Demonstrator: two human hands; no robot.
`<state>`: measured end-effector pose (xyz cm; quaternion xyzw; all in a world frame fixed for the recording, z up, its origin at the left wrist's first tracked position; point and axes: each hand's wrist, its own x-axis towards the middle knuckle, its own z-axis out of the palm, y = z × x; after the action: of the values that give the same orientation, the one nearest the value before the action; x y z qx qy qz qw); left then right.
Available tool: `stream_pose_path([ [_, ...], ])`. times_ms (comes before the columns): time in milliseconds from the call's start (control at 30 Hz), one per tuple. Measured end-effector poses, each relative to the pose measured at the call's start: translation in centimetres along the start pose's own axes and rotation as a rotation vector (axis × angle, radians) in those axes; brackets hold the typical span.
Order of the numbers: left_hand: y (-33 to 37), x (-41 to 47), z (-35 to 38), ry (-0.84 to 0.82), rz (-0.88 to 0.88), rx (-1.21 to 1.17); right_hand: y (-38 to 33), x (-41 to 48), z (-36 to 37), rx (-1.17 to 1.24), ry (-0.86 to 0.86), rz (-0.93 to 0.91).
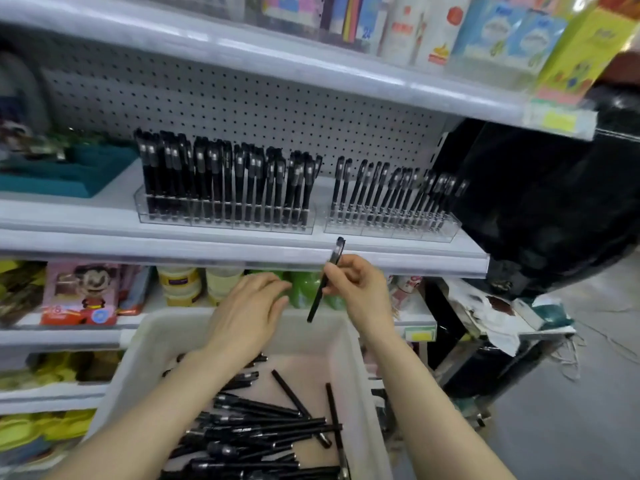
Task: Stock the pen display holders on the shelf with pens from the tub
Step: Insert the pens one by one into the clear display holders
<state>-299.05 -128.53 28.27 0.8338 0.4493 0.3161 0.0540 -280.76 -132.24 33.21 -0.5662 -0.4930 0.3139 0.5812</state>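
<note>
Head view: a shelf lip (207, 252) fronted two pen-filled holders (225, 224). Right hand (360, 289) pinched a pen (317, 301) just below; left hand (249, 313) hovered slack beside it.

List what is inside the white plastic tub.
A loose pile of black capped pens lies crisscrossed in the white plastic tub. The left forearm hides part of several pens; the frame's lower edge cuts off the pile's near end.

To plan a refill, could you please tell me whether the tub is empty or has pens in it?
Not empty: many black pens lie loose across the bottom of the tub, piled toward its near end.
</note>
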Motion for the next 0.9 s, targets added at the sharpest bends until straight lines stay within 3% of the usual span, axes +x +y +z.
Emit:
stream_pose_path([
  [167,2.9,5.9,-0.7,-0.017,0.067,0.033,-3.4,4.8,-4.2,-0.122,0.134,-0.12],
  [433,5.0,13.2,1.6,-0.045,0.123,0.226,-5.6,13.0,-6.6,-0.297,0.205,-0.262],
  [700,4.8,15.0,3.6,-0.007,0.094,0.356,-5.1,17.9,-4.1,-0.374,0.089,-0.309],
  [900,4.8,15.0,3.8,0.033,0.084,0.341,-4.8,19.5,-3.4,-0.47,0.117,-0.344],
])
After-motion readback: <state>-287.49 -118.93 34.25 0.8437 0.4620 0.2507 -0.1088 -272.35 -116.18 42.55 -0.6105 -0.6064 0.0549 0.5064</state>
